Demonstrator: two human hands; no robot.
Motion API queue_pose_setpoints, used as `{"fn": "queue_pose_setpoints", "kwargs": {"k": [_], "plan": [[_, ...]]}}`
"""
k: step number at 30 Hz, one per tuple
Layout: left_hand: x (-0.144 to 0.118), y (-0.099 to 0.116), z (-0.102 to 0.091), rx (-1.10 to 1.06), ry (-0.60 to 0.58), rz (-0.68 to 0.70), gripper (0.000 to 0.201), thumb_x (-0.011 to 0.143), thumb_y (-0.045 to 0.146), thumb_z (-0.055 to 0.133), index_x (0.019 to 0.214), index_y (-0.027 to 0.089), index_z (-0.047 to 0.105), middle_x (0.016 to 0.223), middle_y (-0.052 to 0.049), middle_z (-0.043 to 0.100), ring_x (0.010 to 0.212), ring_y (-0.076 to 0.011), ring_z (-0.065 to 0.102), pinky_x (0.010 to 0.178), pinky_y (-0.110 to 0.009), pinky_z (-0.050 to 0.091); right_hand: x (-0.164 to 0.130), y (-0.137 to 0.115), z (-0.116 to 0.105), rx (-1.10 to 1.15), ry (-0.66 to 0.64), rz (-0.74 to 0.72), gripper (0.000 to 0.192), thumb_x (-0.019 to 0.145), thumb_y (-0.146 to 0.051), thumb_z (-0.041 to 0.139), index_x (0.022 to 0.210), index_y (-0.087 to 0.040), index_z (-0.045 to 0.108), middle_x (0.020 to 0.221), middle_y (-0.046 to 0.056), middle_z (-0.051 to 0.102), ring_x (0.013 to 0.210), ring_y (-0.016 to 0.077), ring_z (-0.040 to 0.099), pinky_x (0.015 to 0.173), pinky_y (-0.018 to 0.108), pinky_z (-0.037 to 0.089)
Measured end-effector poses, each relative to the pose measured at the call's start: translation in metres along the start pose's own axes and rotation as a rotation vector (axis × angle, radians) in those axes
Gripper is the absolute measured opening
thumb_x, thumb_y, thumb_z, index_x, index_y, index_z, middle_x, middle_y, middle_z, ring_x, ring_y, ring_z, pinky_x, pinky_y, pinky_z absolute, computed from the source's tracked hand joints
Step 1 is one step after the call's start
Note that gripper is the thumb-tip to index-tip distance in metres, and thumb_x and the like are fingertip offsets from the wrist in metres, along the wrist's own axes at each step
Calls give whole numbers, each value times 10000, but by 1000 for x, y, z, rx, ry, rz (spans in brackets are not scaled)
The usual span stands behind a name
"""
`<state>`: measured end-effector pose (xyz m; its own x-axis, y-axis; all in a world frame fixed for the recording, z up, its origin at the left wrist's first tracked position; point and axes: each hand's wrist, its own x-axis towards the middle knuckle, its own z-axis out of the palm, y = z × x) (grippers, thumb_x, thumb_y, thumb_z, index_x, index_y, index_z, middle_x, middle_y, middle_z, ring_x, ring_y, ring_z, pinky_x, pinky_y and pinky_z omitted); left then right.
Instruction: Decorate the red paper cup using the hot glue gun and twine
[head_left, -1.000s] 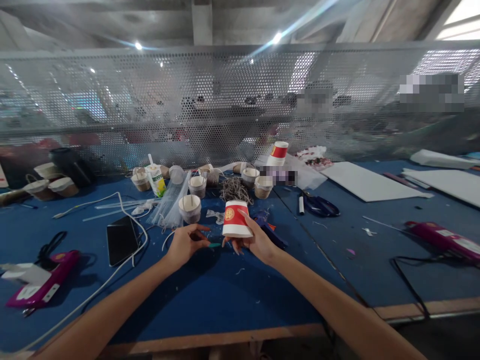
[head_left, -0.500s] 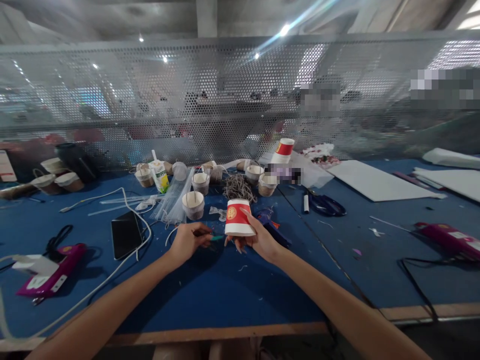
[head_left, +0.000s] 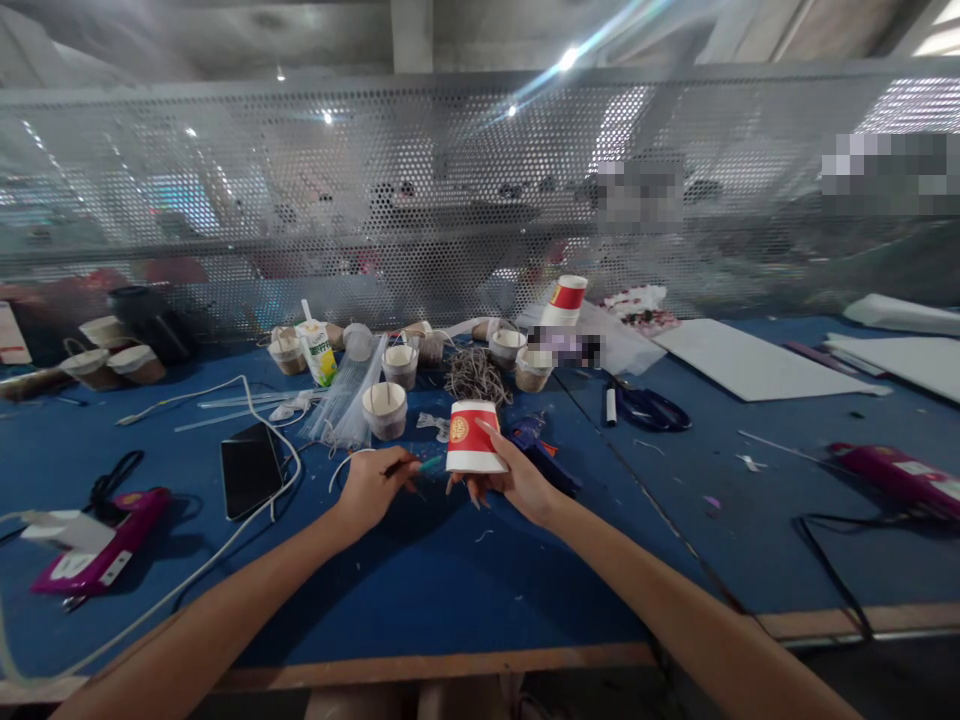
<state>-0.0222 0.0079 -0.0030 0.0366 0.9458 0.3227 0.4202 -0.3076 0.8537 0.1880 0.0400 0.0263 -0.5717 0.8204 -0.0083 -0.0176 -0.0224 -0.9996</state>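
My right hand (head_left: 521,480) is closed round a red and white paper cup (head_left: 475,440) with a gold emblem. The cup is upside down, its wider rim toward me, held above the blue table. In my left hand (head_left: 379,485) the fingers pinch a slim, pen-like tool with a teal end (head_left: 431,465). That end points at the cup's left side, close to its rim; whether it touches cannot be made out. Behind the cup lies a tangled heap of grey-brown cord (head_left: 478,377). A blue glue gun-like tool (head_left: 546,455) lies just right of the cup, partly hidden by my right hand.
Several small cord-handled cups, one a white-lined cup (head_left: 385,410), stand behind my hands. A phone (head_left: 253,472), white cable (head_left: 298,465) and purple power strip (head_left: 105,540) lie left. Scissors (head_left: 652,408), white boards (head_left: 765,360) and another power strip (head_left: 896,478) are right.
The slim tool in my left hand has tilted, its teal end now pointing more upward toward the cup. The cup has shifted slightly left; both hands keep their hold.
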Motion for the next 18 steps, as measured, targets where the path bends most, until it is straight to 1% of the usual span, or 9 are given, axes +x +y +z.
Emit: {"fn": "queue_pose_setpoints", "kwargs": {"k": [2, 4, 6, 8, 9, 11, 14, 16, 18], "plan": [[0, 0, -1, -60, -7, 5, 256, 842, 341, 523, 839, 168, 712, 640, -41, 729, 622, -184, 675, 659, -289, 528, -1, 1, 0, -76, 54, -22, 581, 775, -713, 397, 787, -169, 601, 591, 44, 610, 466, 147, 534, 459, 282, 441], [0, -1, 1, -209, -56, 12, 344, 850, 400, 512, 1043, 168, 678, 884, -83, 753, 845, -222, 688, 802, -334, 520, -1, 2, 1, -155, 129, -57, 501, 708, -655, 574, 870, -181, 584, 656, 28, 620, 552, 163, 571, 545, 295, 469], [-1, -2, 7, -414, -155, 30, 489, 806, 452, 570, 1215, 184, 585, 1167, -116, 671, 1087, -262, 609, 950, -383, 456, -2, 2, 4, -280, 222, -94, 496, 642, -556, 704, 942, -187, 563, 783, 41, 645, 688, 191, 605, 650, 309, 474], [-4, 0, 15, -617, -261, 10, 660, 747, 473, 639, 1330, 214, 468, 1364, -127, 521, 1237, -297, 495, 1026, -422, 393, -2, 2, 8, -474, 316, -107, 483, 665, -515, 700, 968, -175, 539, 853, 65, 651, 768, 218, 621, 704, 321, 466], [-6, 1, 20, -684, -286, -15, 732, 726, 468, 665, 1369, 229, 410, 1417, -127, 458, 1274, -309, 453, 1048, -441, 367, -2, 3, 11, -574, 351, -105, 467, 698, -513, 670, 976, -168, 523, 864, 75, 651, 781, 228, 630, 710, 328, 468], [-9, 2, 29, -748, -315, -56, 846, 687, 418, 719, 1412, 245, 321, 1478, -118, 367, 1336, -322, 362, 1095, -460, 301, -1, 5, 15, -726, 384, -97, 469, 742, -518, 617, 1012, -158, 483, 913, 98, 644, 828, 249, 643, 730, 347, 479], [-13, 2, 36, -755, -320, -77, 955, 664, 371, 747, 1445, 237, 214, 1495, -115, 324, 1376, -316, 283, 1133, -453, 234, 0, 11, 20, -829, 352, -85, 556, 752, -521, 603, 1117, -141, 425, 1052, 145, 593, 944, 290, 633, 803, 399, 482], [-14, 1, 37, -717, -323, -88, 1017, 652, 346, 759, 1455, 228, 146, 1476, -132, 343, 1357, -320, 315, 1124, -457, 254, 0, 16, 21, -891, 297, -67, 620, 751, -493, 607, 1190, -120, 379, 1111, 173, 553, 980, 312, 623, 827, 431, 481], [-12, 1, 37, -670, -309, -106, 1068, 628, 333, 775, 1455, 215, 109, 1437, -154, 386, 1308, -331, 384, 1095, -474, 305, -1, 19, 22, -954, 204, -74, 677, 729, -421, 633, 1241, -92, 335, 1142, 196, 524, 997, 327, 613, 839, 453, 482]]}}
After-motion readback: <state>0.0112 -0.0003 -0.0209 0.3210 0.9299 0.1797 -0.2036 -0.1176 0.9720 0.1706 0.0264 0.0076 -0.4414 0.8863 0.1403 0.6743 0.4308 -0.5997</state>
